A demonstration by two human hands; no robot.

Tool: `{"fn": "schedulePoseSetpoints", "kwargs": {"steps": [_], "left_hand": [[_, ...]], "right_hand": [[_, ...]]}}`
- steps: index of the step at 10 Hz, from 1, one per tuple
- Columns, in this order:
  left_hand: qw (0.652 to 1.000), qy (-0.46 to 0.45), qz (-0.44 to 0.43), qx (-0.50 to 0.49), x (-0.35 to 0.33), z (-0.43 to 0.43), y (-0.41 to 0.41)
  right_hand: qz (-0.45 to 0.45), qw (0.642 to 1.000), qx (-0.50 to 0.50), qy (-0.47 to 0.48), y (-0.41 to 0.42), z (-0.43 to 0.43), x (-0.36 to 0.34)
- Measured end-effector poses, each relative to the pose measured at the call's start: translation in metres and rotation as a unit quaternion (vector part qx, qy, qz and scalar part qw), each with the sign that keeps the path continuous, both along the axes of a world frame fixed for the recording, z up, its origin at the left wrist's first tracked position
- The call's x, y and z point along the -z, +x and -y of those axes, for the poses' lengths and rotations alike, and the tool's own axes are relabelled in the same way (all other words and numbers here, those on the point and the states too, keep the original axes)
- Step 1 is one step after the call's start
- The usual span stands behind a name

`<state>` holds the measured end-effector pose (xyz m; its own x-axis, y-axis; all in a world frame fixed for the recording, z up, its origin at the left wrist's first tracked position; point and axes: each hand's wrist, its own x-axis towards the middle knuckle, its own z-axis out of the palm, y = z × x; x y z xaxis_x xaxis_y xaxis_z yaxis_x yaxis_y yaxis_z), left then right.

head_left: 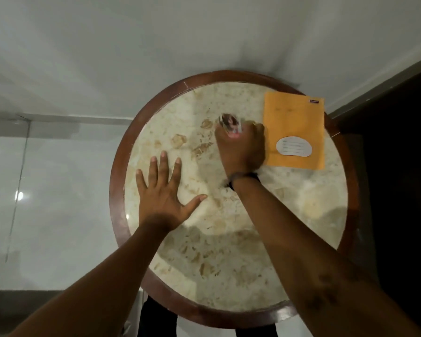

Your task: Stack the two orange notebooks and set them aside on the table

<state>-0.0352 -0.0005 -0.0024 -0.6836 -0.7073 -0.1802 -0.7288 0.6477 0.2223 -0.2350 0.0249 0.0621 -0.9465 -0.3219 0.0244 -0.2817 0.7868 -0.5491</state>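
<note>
Notebook (294, 130) upper right on table (156, 98); I see one cover only. L hand (164, 193) flat, fingers splayed, empty. R hand (241, 147) fisted on blurred shiny thing (230, 125), touching notebook's left edge. Risk: R nudges notebook off rim.

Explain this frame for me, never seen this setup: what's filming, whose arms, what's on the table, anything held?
There is no machine here. A person wears a wide-angle camera on the head, so the single picture looks forward and down at their own two bare arms. Below is a round marble-topped table with a dark wooden rim. On its far right part lies an orange notebook with a white oval name label; only one cover shows, so I cannot tell whether a second lies under it. The left hand rests flat and spread on the marble, holding nothing. The right hand, with a dark band at the wrist, is closed around a small shiny object beside the notebook's left edge; it is too blurred to name.
</note>
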Motion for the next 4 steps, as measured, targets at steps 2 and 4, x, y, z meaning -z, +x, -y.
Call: {"fn": "schedulePoseSetpoints", "kwargs": {"steps": [2, 4], "left_hand": [[1.0, -0.009, -0.011, -0.001, 0.002, -0.001, 0.002], [0.999, -0.032, -0.029, -0.001, 0.008, -0.001, 0.001]], "right_hand": [[0.04, 0.994, 0.028, 0.101, -0.031, 0.06, 0.026], [0.029, 0.991, 0.022, 0.126, -0.039, 0.058, 0.028]]}}
